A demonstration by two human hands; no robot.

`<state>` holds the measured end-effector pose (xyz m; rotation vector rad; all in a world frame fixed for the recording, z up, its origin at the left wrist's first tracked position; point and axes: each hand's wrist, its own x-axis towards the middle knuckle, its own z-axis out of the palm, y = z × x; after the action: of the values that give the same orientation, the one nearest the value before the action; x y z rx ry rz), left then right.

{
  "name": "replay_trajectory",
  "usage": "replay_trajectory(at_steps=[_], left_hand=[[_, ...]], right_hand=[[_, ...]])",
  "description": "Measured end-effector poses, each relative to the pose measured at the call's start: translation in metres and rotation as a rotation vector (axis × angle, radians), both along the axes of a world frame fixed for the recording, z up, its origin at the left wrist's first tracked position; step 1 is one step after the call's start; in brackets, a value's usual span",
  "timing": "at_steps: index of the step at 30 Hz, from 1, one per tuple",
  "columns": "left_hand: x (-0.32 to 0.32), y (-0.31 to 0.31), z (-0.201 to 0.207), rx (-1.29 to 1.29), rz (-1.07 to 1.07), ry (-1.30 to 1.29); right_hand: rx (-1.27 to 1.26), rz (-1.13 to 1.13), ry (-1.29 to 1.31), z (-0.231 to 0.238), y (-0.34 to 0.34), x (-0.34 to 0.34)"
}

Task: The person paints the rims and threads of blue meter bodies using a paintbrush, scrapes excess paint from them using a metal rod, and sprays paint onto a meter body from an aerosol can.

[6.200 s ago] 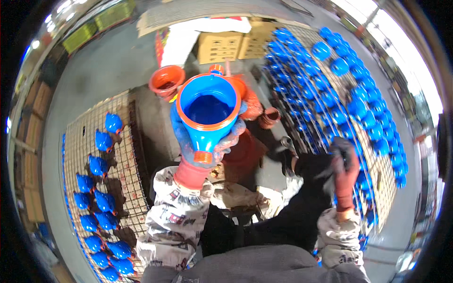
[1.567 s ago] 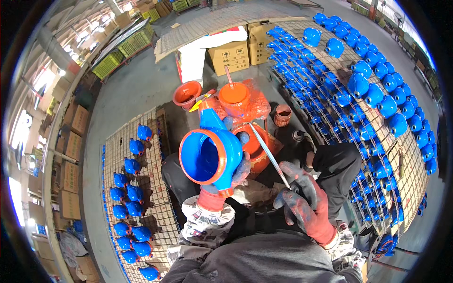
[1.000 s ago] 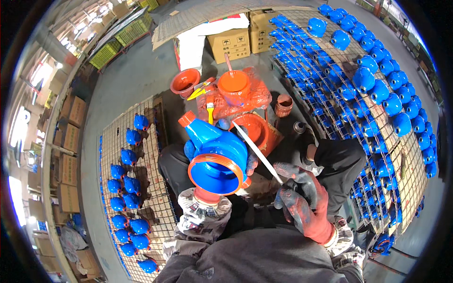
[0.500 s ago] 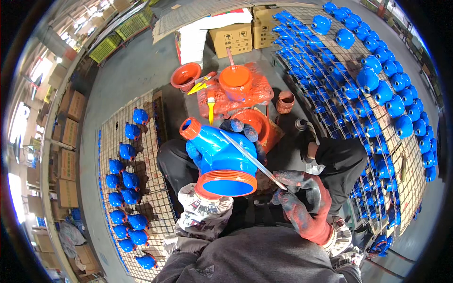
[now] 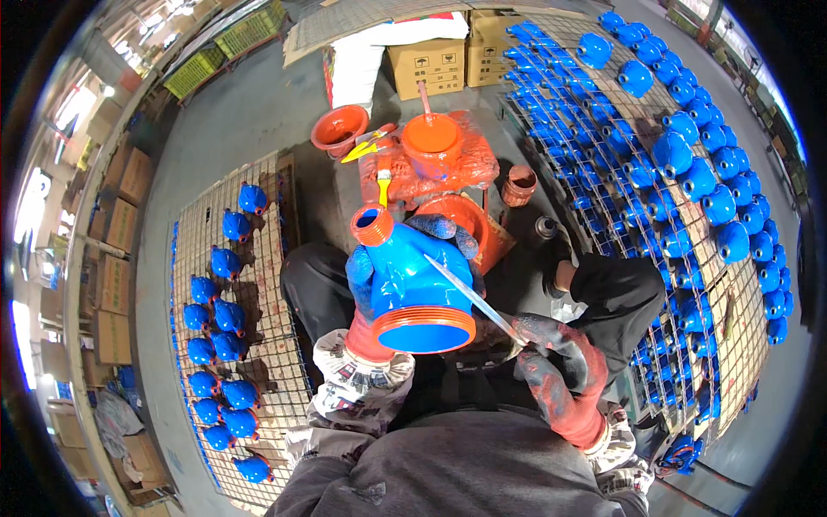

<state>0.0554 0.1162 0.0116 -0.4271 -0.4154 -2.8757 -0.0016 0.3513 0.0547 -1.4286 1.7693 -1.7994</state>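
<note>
My left hand (image 5: 360,280), in a stained work glove, grips a glossy blue hollow casting (image 5: 410,277) from behind and below, its fingers curling round the far side. The casting has an orange threaded neck (image 5: 372,227) tilted up and left, and a wide orange threaded rim (image 5: 425,317) facing me, with blue inside. My right hand (image 5: 564,353), gloved too, is closed on a thin pale flat strip (image 5: 474,296), fingers and thumb pinching its lower end. The strip slants up and left, with its far tip over the casting's right side; whether it touches I cannot tell.
Beyond the casting stand an orange paint pot (image 5: 431,142), a red-brown bowl (image 5: 339,129), a yellow-handled brush (image 5: 384,185) and a small stained cup (image 5: 519,185). Racks with blue castings flank me, the left rack (image 5: 280,379) and the right rack (image 5: 732,345). Cardboard boxes (image 5: 426,69) stand behind.
The casting has shifted slightly right and turned, its threaded neck now more upright. My right hand has moved a little right with the strip, which still points at the casting.
</note>
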Motion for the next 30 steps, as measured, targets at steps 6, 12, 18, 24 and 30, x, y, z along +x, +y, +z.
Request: replay_trajectory(at_steps=[6, 12, 18, 24, 30], left_hand=[[-0.004, -0.004, 0.002, -0.067, -0.042, 0.041], [0.002, -0.001, 0.003, -0.191, 0.004, -0.022], [0.003, 0.002, -0.005, -0.180, -0.018, -0.022], [0.007, 0.011, -0.003, 0.073, -0.164, -0.068], [0.005, 0.014, 0.002, 0.121, -0.246, 0.016]], right_hand=[[0.137, -0.178, 0.491, -0.004, 0.012, -0.002], [0.348, -0.024, 0.144, 0.013, 0.012, -0.008], [0.263, -0.135, 0.412, 0.017, 0.012, -0.010], [0.393, -0.179, 0.593, 0.016, 0.018, -0.012], [0.389, -0.158, 0.660, 0.020, 0.015, -0.019]])
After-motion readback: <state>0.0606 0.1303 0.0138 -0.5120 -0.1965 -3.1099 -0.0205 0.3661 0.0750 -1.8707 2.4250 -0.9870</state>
